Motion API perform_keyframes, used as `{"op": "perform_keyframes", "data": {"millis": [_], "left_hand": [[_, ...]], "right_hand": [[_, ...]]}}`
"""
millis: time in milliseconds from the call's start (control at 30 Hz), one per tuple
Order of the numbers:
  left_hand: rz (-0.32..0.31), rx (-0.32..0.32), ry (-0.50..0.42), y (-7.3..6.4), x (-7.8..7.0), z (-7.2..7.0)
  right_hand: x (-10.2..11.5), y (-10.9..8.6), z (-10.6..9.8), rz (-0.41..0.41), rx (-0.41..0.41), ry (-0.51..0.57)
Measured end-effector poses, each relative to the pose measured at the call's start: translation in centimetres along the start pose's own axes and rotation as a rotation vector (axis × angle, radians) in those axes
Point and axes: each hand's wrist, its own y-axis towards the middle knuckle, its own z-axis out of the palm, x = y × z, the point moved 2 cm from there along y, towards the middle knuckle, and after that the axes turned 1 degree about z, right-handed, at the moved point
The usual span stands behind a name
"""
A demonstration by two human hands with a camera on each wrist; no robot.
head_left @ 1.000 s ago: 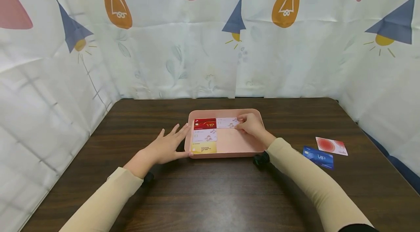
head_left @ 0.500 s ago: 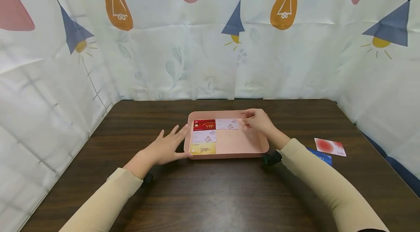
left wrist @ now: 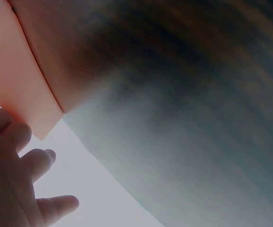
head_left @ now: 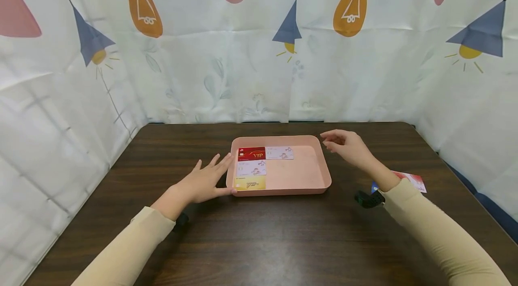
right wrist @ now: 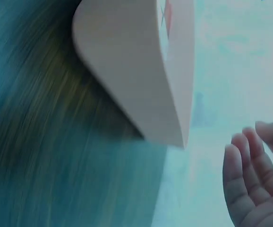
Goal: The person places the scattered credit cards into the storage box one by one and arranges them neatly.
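Blue card (head_left: 374,186) mostly behind right wrist (head_left: 385,180)

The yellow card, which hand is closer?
Left. The left hand is just left of the yellow card, touching the tray; the right hand is past the tray's far right corner.

The head view is bright, with soft glare on the dark-brown wood-grain tabletop (head_left: 263,236) at lower centre; the right wrist view looks bluish, streakily blurred at left.
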Motion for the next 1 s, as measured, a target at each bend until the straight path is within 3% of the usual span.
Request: {"op": "perform_keyframes", "data": {"millis": [233,533,867,1000], "left_hand": [[-0.004,0.010,-0.002,0.0,-0.1,-0.1],[-0.014,0.023,-0.013,0.2,0.1,0.0],[-0.011,0.022,-0.013,0.1,0.0,-0.1],[-0.015,0.021,-0.013,0.1,0.0,0.0]], "right_hand": [[-1.0,-2.2,-3.1,-0.027,0.009,-0.080],[-3.3,-4.4,-6.6,-0.066,-0.040,-0.174],[-6.2,-6.0,-9.3,-0.055,-0.059,-0.181],[-7.1,-6.7,-10.4,-0.005,-0.042,-0.153]]}}
